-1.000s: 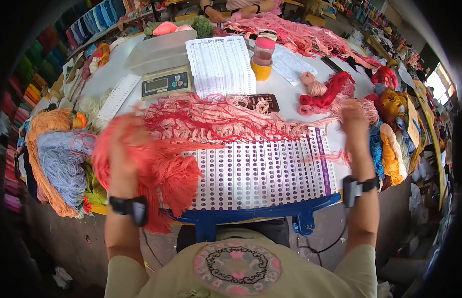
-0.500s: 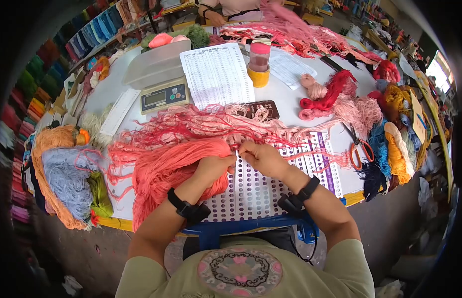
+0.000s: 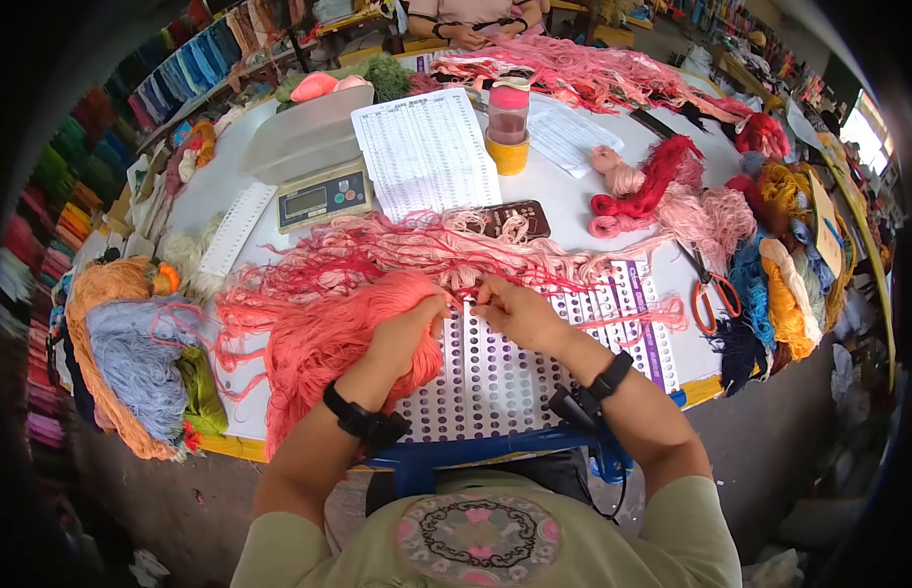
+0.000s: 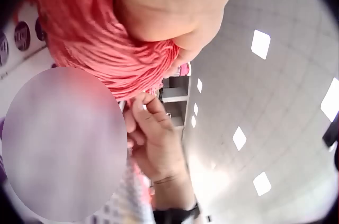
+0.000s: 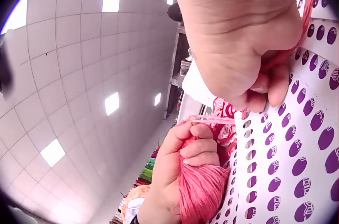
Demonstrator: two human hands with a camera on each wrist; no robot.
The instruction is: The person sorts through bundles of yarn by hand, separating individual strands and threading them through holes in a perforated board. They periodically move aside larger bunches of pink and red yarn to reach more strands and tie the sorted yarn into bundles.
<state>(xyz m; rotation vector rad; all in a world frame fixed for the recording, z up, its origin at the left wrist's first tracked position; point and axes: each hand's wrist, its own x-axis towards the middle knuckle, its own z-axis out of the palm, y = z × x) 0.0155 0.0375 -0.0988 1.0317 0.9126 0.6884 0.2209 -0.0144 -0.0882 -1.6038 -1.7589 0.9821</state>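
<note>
A thick coral skein of thread [image 3: 323,343] lies over the left part of white punched card strips [image 3: 505,392]. My left hand [image 3: 407,333] grips the skein near its right end; in the right wrist view the fingers [image 5: 200,152] curl round the bundle. Just to the right, my right hand [image 3: 524,318] pinches coral strands at the top of one strip, beside a row of holes. Part of that strand [image 5: 309,15] trails up past the palm in the right wrist view. Pink and red threads [image 3: 417,245] hang from the strips' far ends.
Behind the strips are a scale [image 3: 323,199], a printed sheet [image 3: 426,147], a phone [image 3: 505,220] and a pink-lidded jar [image 3: 508,108]. Orange-handled scissors [image 3: 706,304] lie right, near coloured skeins [image 3: 779,279]. More yarn [image 3: 132,343] piles up left. Another person sits opposite.
My hands were wide apart, the left with the skein, the right out at the right; they came together at the strips' middle. Since then, the left hand and skein have shifted slightly left.
</note>
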